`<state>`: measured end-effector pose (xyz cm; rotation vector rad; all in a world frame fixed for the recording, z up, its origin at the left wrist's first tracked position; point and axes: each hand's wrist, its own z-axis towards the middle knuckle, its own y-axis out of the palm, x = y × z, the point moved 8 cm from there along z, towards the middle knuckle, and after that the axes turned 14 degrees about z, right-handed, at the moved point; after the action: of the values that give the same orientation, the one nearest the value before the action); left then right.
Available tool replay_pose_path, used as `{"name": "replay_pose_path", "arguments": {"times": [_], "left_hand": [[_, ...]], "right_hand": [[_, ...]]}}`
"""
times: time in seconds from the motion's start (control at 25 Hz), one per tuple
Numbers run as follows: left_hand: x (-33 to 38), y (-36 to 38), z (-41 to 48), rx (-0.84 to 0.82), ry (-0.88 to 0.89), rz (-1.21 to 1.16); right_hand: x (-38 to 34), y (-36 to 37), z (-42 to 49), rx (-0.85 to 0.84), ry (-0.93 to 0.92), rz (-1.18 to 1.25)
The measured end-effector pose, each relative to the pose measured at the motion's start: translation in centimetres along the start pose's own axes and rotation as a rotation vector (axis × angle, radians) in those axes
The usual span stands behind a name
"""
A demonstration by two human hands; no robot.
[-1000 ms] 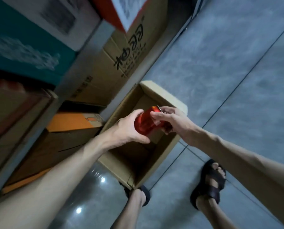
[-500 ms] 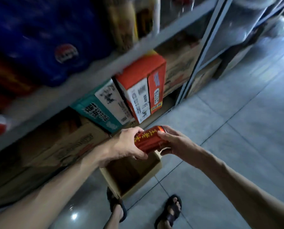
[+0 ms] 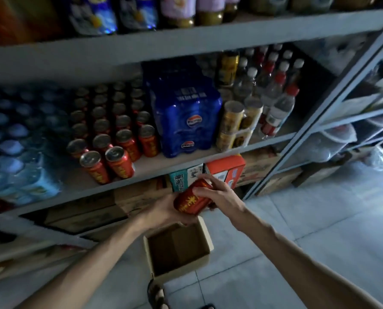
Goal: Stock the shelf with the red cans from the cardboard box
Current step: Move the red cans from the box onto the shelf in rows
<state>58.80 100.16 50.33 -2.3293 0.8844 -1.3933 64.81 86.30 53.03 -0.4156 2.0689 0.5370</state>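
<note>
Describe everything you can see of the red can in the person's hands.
The red can looks like metal, with yellow characters down its side. It is tilted, its top end pointing up and right toward the shelf. The left hand grips it from below and the right hand curls over its upper end, hiding the lid. It is held in the air above the open cardboard box, touching nothing else.

Bare shelf [image 3: 157, 167] board opens just right of the 2 front red cans [image 3: 110, 166]. Blue pack [image 3: 183, 114] walls the right, water bottles [image 3: 18, 172] crowd the left, upper board [image 3: 186, 43] caps overhead.
</note>
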Motion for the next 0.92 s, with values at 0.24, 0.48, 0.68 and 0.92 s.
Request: {"name": "replay_pose_path", "arguments": {"times": [0.24,0.48,0.68,0.92], "left_hand": [[-2.6,-6.0,-4.2,0.018,0.054,-0.036],[-5.0,-9.7,-4.3,0.257,0.032,-0.003],[-12.2,-12.6,-5.3,0.47,-0.192,0.063],[-17.8,-15.2,-7.1,0.661,-0.598,0.354]], "right_hand": [[-4.2,8.5,1.8,-0.112,-0.146,-0.435],[-6.9,12.0,5.5,-0.034,-0.225,-0.638],[-9.5,14.4,8.8,0.084,-0.536,-0.894],[-8.3,15.6,12.4,0.054,-0.659,-1.1]]}}
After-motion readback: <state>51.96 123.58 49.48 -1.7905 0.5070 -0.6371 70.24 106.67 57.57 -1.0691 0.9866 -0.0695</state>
